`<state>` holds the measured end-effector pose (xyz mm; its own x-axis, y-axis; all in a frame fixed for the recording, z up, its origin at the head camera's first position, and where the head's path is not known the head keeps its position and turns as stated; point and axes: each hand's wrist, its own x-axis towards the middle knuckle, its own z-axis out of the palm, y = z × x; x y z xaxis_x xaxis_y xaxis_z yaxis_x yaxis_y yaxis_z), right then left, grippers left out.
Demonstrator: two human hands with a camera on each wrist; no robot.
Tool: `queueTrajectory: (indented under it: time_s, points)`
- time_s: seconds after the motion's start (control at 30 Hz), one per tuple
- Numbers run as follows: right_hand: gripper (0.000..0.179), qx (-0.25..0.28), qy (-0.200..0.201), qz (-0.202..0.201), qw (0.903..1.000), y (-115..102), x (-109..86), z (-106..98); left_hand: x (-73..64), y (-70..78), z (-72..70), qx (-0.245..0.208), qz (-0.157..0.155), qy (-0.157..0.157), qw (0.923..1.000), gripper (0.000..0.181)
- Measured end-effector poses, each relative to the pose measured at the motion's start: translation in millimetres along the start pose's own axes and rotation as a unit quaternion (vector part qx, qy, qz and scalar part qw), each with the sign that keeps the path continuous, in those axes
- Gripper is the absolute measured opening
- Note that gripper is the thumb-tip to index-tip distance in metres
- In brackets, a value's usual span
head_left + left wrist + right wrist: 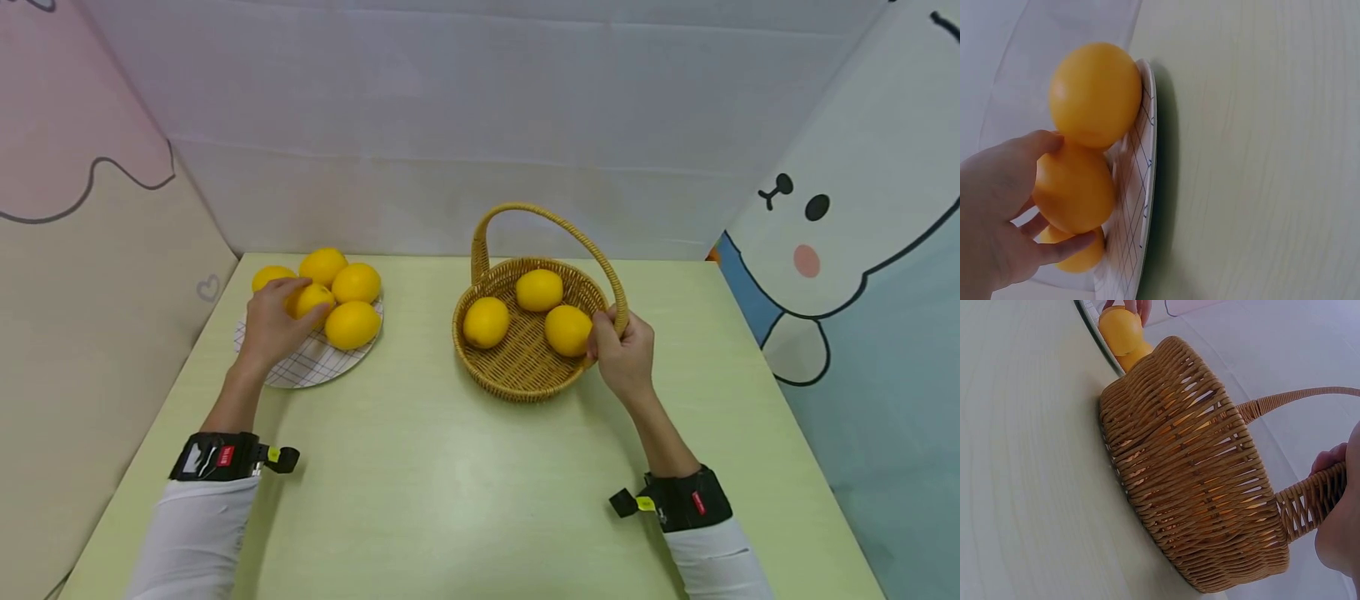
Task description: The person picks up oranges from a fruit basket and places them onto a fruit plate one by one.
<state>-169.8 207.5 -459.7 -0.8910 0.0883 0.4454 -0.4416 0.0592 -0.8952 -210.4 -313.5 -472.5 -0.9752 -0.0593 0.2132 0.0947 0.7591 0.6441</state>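
At the left, my left hand point(276, 321) grips a yellow lemon point(313, 300) between thumb and fingers. In the left wrist view this lemon point(1075, 187) sits low over the plate, touching or nearly touching its neighbours. Several other lemons point(352, 325) lie round it on the white checked plate point(315, 371). My right hand point(624, 350) holds the handle point(617, 287) of a woven basket point(517, 383) near its right base. Inside the basket are three lemons point(539, 290). The right wrist view shows the basket's side point(1191, 481) standing on the table.
The pale wooden table point(465, 500) carries the plate at the left and the basket near the middle. A white cloth wall point(420, 125) stands behind the table's far edge. Printed panels point(847, 275) flank it on both sides.
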Motion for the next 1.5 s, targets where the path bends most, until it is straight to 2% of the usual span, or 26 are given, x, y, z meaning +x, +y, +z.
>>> queueTrajectory:
  time_s: [0.4,0.77,0.93,1.07,1.23,1.5]
  points:
    - [0.041,0.006,-0.001,-0.009,0.9999,-0.2,-0.2,-0.4,3.4,-1.8,0.7,0.025,0.012,-0.016,0.9995,0.060]
    - [0.041,0.004,-0.003,-0.011,0.9999,-1.4,0.5,0.4,2.4,3.2,-2.9,0.022,0.020,-0.011,0.9995,0.058]
    - [0.041,0.001,-0.002,-0.003,1.0000,-1.5,-0.6,-0.1,1.8,8.5,-8.4,0.044,0.029,-0.010,0.9986,0.062]
    - [0.041,0.003,-0.001,-0.003,1.0000,-1.2,-1.3,0.0,2.3,15.3,-17.2,0.076,0.019,-0.028,0.9965,0.074]
    - [0.041,0.000,-0.002,-0.009,1.0000,-1.7,-1.3,0.3,3.7,22.3,-29.2,0.107,-0.009,-0.071,0.9916,0.092]
    - [0.042,0.002,-0.001,-0.012,0.9999,-3.2,-1.2,0.5,4.0,29.7,-34.5,0.113,-0.013,-0.103,0.9882,0.103]
